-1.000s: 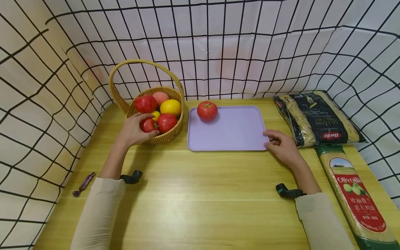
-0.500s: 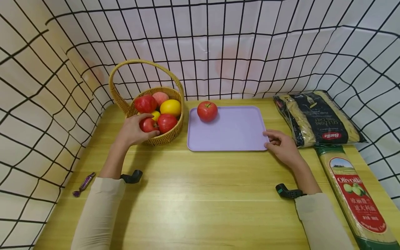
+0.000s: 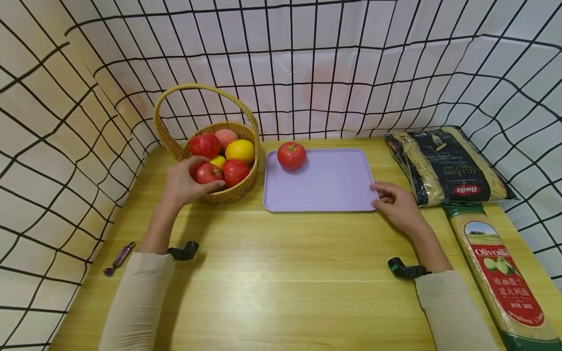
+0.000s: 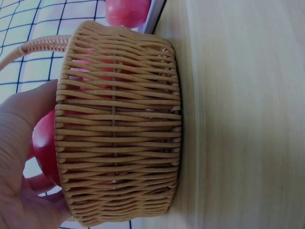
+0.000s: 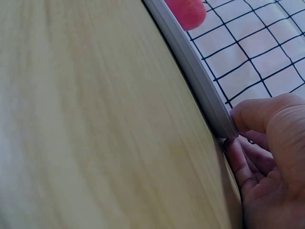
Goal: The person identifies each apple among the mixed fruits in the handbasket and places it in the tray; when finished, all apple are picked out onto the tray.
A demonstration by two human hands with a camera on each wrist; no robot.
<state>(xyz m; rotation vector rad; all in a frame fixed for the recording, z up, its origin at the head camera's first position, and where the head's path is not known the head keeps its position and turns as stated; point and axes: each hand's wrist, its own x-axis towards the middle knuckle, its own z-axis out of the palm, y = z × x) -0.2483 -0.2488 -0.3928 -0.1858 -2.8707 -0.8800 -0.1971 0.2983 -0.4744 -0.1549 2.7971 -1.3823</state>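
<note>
My left hand [image 3: 182, 183] reaches into the wicker basket [image 3: 228, 196] and holds a red apple [image 3: 209, 173] near its front left rim. In the left wrist view, thumb and fingers lie around the apple [image 4: 45, 148], partly hidden by the weave. The basket also bears a yellow lemon [image 3: 240, 151], a pinkish peach-like fruit [image 3: 226, 137] and other red fruits [image 3: 235, 172]. With thumb and fingers, my right hand [image 3: 397, 205] pinches the right edge of the lilac tray [image 3: 333, 185], which lies flat. A red tomato [image 3: 291, 156] sits in the tray's back left corner.
A bag of Barilla pasta [image 3: 448, 165] lies at the back right. In front of it is a long spaghetti pack [image 3: 502, 273]. A purple wrapped candy [image 3: 119, 259] lies at the left. The basket's tall handle [image 3: 206, 87] arches over the fruit; gridded cloth walls surround the table.
My left hand has shifted slightly left and the apple in it has moved a little, so more of it shows. The right hand, tray and tomato stay as they were.
</note>
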